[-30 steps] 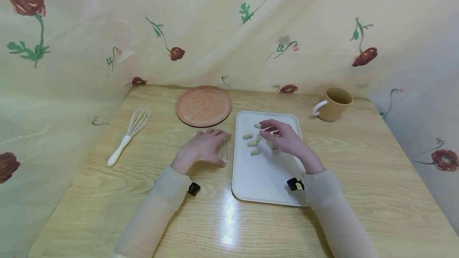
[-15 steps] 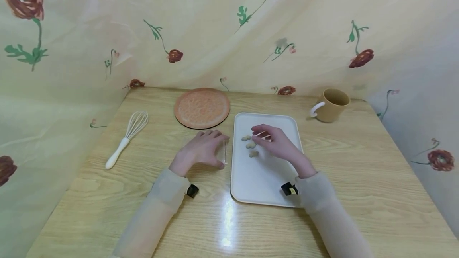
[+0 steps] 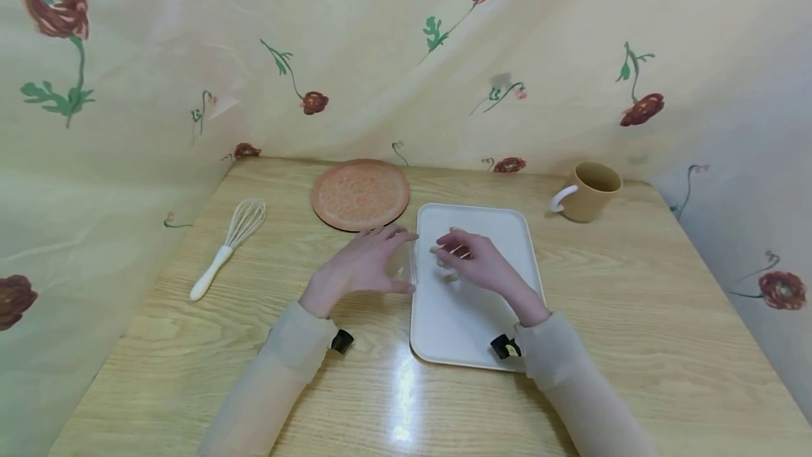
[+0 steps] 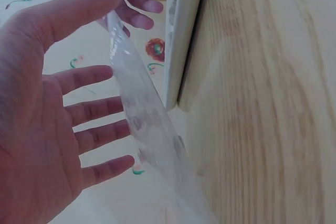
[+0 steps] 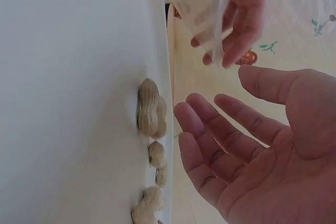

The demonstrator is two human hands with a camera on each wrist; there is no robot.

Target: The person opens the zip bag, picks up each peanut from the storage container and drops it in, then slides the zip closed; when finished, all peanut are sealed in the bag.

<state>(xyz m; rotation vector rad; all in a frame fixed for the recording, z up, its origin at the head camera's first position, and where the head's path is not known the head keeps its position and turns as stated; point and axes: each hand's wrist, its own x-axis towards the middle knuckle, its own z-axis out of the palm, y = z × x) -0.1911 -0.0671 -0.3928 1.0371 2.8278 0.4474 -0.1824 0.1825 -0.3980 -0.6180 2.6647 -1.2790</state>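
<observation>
Standing by the near edge of the wooden table (image 3: 444, 407), I see both sleeves reaching forward to a white tray (image 3: 469, 330). The left hand (image 3: 361, 266) sits just left of the tray's left rim, fingers straight and slightly spread, thumb and fingertips steadying a clear plastic bag (image 4: 142, 114) (hard to make out from above). The bag stands on edge against that rim, seemingly so its mouth faces the tray; its long axis runs near to far along the rim. The right hand (image 3: 478, 263) hovers over the tray's far half, fingers loosely spread and empty, palm cupped toward the peanuts (image 5: 151, 109). They lie in a short row by the left rim, likely gathered there to be near the bag. Farther off are a whisk (image 3: 228, 245) to the left, a round orange mat (image 3: 359, 194), and a tan mug (image 3: 590, 192) at far right.
</observation>
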